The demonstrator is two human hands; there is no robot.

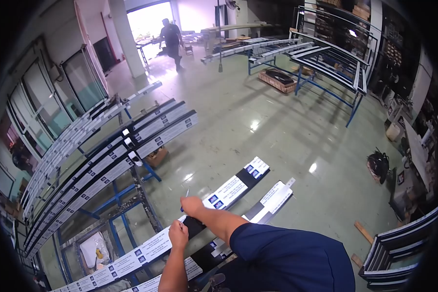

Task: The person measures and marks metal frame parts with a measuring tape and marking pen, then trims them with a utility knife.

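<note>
A long black aluminium profile (231, 189) wrapped in white film with blue logos lies across in front of me. My right hand (191, 205) rests on its near edge and is closed on a thin blue tool (185, 196), a pen or a knife, pointing up. My left hand (178, 234) presses on the same profile a little nearer to me, fingers curled on the film. A second filmed profile (276, 196) lies parallel to the right.
A blue steel rack (116, 191) at left carries several more filmed profiles (113, 160). Another blue rack (326, 63) with frames stands at the back right. A person (171, 38) walks near the far doorway. A dark bag (378, 164) sits on the floor.
</note>
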